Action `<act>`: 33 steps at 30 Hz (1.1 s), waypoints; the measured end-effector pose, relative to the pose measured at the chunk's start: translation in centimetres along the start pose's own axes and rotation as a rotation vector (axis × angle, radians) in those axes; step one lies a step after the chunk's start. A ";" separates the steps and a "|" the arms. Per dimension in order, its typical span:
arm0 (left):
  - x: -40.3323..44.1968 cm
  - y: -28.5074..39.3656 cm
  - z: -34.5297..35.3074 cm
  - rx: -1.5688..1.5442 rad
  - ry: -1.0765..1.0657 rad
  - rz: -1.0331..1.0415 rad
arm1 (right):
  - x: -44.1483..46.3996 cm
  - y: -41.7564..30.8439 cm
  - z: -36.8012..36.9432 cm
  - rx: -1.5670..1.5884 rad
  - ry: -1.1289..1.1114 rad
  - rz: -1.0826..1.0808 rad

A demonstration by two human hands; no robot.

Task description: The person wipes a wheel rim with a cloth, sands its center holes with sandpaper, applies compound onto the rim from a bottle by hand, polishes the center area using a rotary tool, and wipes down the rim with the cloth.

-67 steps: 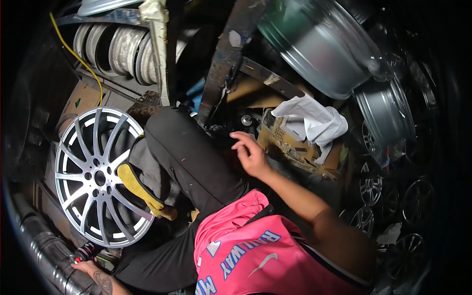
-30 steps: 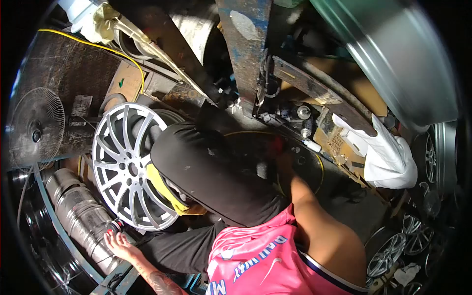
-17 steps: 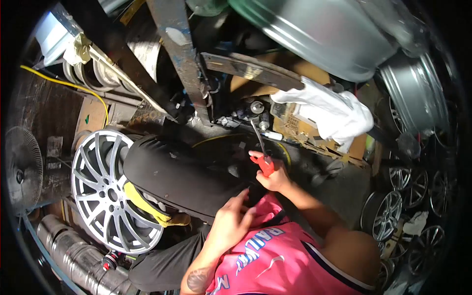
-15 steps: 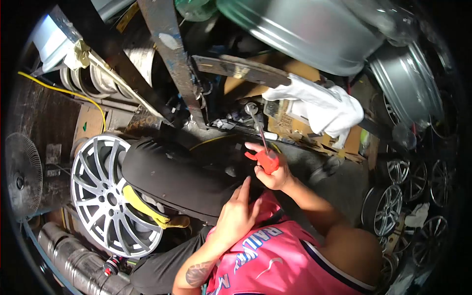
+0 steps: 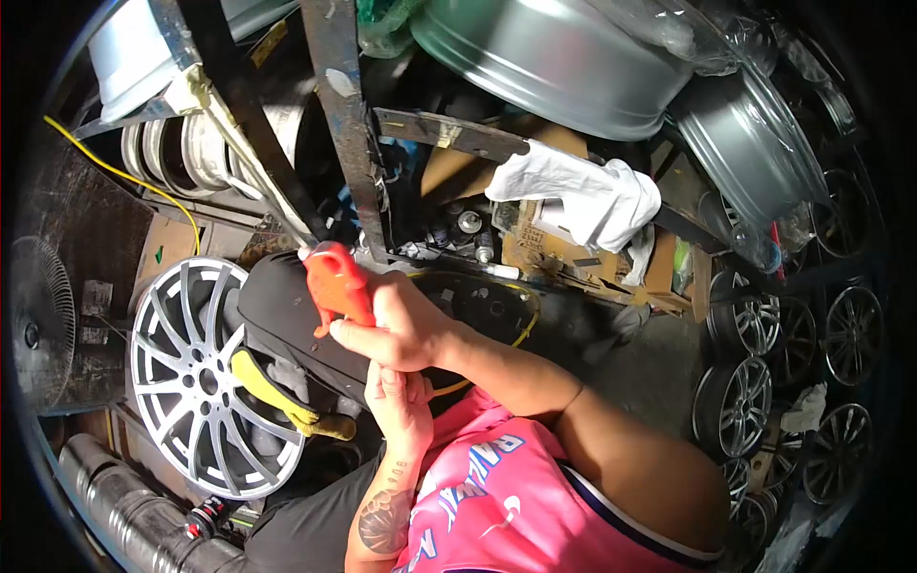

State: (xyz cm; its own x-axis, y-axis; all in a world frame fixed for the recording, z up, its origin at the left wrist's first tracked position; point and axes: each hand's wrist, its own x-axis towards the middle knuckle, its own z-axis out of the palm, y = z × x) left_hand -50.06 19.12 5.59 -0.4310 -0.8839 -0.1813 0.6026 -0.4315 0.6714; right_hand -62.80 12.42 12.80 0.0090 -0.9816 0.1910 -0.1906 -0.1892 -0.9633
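My right hand (image 5: 406, 325) is wrapped round a red trigger-handled tool that looks like an air blow gun (image 5: 336, 285), held above my knee with its front toward the wheel. My left hand (image 5: 396, 411) is curled closed just below the right wrist; what its fingers hold, if anything, is hidden. A silver multi-spoke alloy wheel (image 5: 207, 382) stands upright against my dark trouser leg (image 5: 277, 296). A yellow strip (image 5: 267, 392), perhaps cloth or a glove, lies between the wheel's spokes and my leg. A yellow hose (image 5: 528, 329) loops behind my right forearm.
Several more alloy wheels (image 5: 745, 406) are stacked at right. Large silver rims (image 5: 554, 67) sit overhead behind a metal frame (image 5: 349, 134). A white cloth (image 5: 578, 191) hangs over a bar. A fan (image 5: 43, 329) stands at far left, near a dark wrapped cylinder (image 5: 124, 487).
My right hand has swung left with the red blow gun, from beyond my knee toward the wheel. My left hand has moved left and lower, its fingers going from spread to curled.
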 end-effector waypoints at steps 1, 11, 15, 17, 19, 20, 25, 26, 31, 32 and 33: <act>0.0 0.2 -0.1 0.021 -0.043 0.006 | 0.1 -0.7 0.0 0.060 0.062 -0.053; -0.6 -1.7 0.0 0.141 -0.157 0.080 | -3.1 -2.7 -0.9 0.077 0.195 -0.038; 1.1 -2.3 -0.5 0.132 -0.127 0.151 | -1.2 -0.2 -1.2 0.188 0.030 0.075; 1.6 -2.2 -0.1 0.171 -0.098 0.170 | -0.6 0.6 -1.1 0.329 -0.013 0.048; 1.3 -2.1 0.2 0.242 -0.067 0.189 | -0.4 0.3 -0.7 0.551 -0.005 -0.021; 0.8 -3.8 -1.2 0.360 -0.068 0.188 | 0.0 -0.3 -1.7 0.700 0.034 -0.017; 0.4 -2.6 -0.4 0.226 -0.096 0.113 | -1.1 -0.7 -3.7 0.342 0.066 -0.096; 0.5 -2.8 -0.6 0.198 -0.113 0.121 | -2.0 1.5 -4.4 -0.011 0.108 -0.168; 0.2 -3.8 -1.9 0.404 -0.208 0.314 | -9.4 13.7 -8.0 -0.955 -0.098 0.320; 0.2 -3.3 -1.2 0.424 -0.190 0.298 | -12.4 17.8 -8.4 -1.030 -0.139 0.296; 0.3 -3.2 -0.8 0.439 -0.174 0.289 | -15.0 21.2 -8.9 -1.111 -0.181 0.265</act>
State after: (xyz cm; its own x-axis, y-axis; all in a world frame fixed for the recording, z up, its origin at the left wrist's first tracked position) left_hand -51.56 20.09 2.84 -0.4166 -0.8965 0.1508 0.3918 -0.0273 0.9197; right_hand -75.68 23.39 -8.86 -0.0369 -0.9934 -0.1089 -0.9648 0.0638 -0.2550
